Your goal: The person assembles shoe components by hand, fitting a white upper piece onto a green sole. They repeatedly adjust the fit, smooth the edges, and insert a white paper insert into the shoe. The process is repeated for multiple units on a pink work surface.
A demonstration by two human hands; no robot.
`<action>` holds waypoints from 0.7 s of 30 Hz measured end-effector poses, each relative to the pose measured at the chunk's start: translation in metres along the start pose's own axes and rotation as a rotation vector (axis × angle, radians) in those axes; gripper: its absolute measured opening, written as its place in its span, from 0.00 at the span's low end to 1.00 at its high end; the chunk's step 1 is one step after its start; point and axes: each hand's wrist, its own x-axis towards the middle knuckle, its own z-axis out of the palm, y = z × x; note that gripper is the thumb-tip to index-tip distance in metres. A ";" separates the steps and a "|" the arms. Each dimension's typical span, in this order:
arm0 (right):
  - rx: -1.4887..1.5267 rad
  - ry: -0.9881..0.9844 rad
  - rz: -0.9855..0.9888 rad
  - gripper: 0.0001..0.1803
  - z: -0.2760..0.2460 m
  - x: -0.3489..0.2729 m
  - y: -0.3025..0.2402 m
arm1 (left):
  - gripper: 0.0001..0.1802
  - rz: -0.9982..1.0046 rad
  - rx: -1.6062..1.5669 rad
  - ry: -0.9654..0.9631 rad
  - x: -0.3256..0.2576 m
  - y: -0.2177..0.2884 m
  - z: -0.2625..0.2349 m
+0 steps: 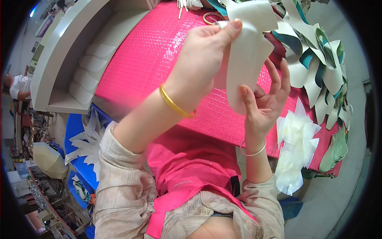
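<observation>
Both hands are raised above a work surface covered in a bright pink textured sheet (159, 51), and between them they hold a cream-white, elongated, sole-shaped piece of flexible sheet material (248, 59). The left hand (203, 55) is closed on the piece near its top, thumb pressed flat against the upper edge, with a yellow metal bangle (175, 104) around that wrist. The right hand (264, 97) supports the lower end from behind, its thumb laid across the front and its fingers spread loosely behind; a thin clear bangle (252, 150) circles that wrist. The piece hangs roughly upright in the air, well clear of the pink surface. To the right of the hands a heap of curved cut pieces in white, teal and pale green (318, 63) lies piled along the surface edge, and below it sits a bunch of thin translucent white sheets (296, 149), with a few pale green pieces (336, 149) beside that. At the far end of the surface lies a tan ring-shaped roll of tape (211, 16). To the left stands a pale grey shelf unit (59, 51) whose open compartment holds a row of white sole-shaped pieces (93, 65) standing on edge. Lower left, a blue plastic bin (75, 123) contains more white pointed cut pieces (89, 139) fanned out over its rim.
</observation>
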 end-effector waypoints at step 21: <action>-0.003 0.078 0.027 0.31 -0.005 0.014 0.006 | 0.20 -0.102 0.113 -0.173 0.019 0.004 0.011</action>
